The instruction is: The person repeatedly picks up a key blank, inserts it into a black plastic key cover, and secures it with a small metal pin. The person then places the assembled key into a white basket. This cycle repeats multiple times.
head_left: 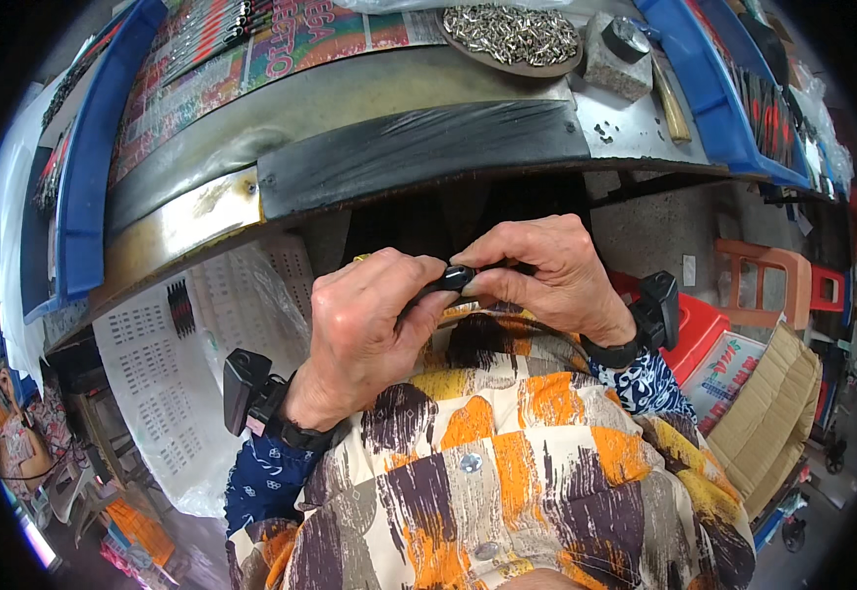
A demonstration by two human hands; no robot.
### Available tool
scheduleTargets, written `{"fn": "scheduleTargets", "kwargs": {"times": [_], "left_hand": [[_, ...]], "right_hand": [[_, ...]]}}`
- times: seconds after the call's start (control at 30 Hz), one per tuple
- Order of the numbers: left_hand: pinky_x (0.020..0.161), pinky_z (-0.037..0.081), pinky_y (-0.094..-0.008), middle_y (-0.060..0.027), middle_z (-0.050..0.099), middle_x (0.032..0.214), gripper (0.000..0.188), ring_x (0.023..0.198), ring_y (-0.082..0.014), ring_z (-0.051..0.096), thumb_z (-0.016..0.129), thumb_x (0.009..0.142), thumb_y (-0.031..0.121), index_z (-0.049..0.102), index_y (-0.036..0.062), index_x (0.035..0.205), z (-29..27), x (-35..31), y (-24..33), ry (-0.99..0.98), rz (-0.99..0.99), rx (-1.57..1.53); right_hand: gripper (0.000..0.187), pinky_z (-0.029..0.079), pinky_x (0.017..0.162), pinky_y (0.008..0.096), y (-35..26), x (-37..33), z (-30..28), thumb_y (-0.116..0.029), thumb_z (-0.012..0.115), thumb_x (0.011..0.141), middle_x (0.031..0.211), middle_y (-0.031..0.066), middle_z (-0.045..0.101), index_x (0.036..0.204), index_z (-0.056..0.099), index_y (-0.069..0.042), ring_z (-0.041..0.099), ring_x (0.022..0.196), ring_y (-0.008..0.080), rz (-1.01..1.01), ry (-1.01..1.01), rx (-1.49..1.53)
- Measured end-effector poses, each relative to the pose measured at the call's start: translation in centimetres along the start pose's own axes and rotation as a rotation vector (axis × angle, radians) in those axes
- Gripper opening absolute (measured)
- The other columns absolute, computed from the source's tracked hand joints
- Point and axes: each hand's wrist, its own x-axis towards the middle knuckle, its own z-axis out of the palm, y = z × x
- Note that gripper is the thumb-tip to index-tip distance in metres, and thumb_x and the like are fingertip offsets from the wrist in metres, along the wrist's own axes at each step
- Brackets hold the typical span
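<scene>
Close in front of my body, below the bench edge, both hands meet at a small glossy black piece [456,278]. My left hand [364,310] pinches its left side between thumb and fingers. From the right, my right hand [551,267] closes thumb and forefinger on the same piece or a dark part joined to it. Fingers cover most of it, so its kind and full shape cannot be made out. Each wrist wears a black strapped device, the left one [256,398] and the right one [652,317].
On the bench [418,133] lie a dish of small metal rivets [512,37], a stone block [617,64] with a dark disc, and a wooden handle [669,103]. Blue bins [79,197] flank it, holding red-and-black pieces. A white plastic sheet [168,393] hangs left; cardboard [763,423] stands right.
</scene>
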Motion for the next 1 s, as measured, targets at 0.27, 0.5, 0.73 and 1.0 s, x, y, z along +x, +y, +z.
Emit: {"fn": "scheduleTargets", "kwargs": {"times": [0.27, 0.5, 0.73, 1.0], "left_hand": [[0.054, 0.047, -0.0294, -0.0097, 0.067, 0.077, 0.023, 0.061, -0.0215, 0.062, 0.078, 0.069, 0.003, 0.07, 0.002, 0.09, -0.5, 2.1, 0.8, 0.029, 0.028, 0.022], [0.051, 0.046, -0.0271, -0.0098, 0.066, 0.076, 0.024, 0.058, -0.0185, 0.06, 0.077, 0.068, -0.001, 0.07, 0.001, 0.091, -0.4, 3.7, 1.0, 0.054, 0.098, 0.008], [0.054, 0.048, -0.0329, -0.0105, 0.063, 0.072, 0.023, 0.06, -0.0255, 0.061, 0.077, 0.068, -0.002, 0.066, 0.0014, 0.089, -0.9, 4.8, 1.2, 0.08, 0.049, 0.031], [0.048, 0.043, -0.0282, -0.0082, 0.06, 0.069, 0.021, 0.051, -0.018, 0.053, 0.077, 0.07, -0.001, 0.067, 0.0017, 0.088, -1.6, 5.3, 0.7, 0.127, 0.004, 0.064]], "right_hand": [[0.021, 0.052, 0.061, 0.0278, -1.2, 0.4, -1.1, -0.006, 0.072, 0.081, 0.086, 0.011, 0.07, 0.1, 0.067, 0.001, 0.068, 0.071, 0.0199, -0.032, 0.079, -0.011], [0.019, 0.053, 0.061, 0.028, -2.0, 1.2, -2.5, -0.006, 0.073, 0.081, 0.086, 0.0118, 0.07, 0.097, 0.067, 0.002, 0.068, 0.071, 0.0186, -0.061, 0.112, -0.05], [0.019, 0.052, 0.064, 0.0285, -2.9, 2.3, -5.8, -0.009, 0.074, 0.081, 0.084, 0.0122, 0.069, 0.096, 0.069, 0.002, 0.067, 0.073, 0.0185, 0.039, 0.344, -0.212], [0.023, 0.047, 0.069, 0.0379, -0.4, 4.5, -8.5, -0.009, 0.074, 0.077, 0.082, 0.0095, 0.064, 0.098, 0.068, -0.003, 0.057, 0.08, 0.0277, -0.132, 0.5, -0.816]]}}
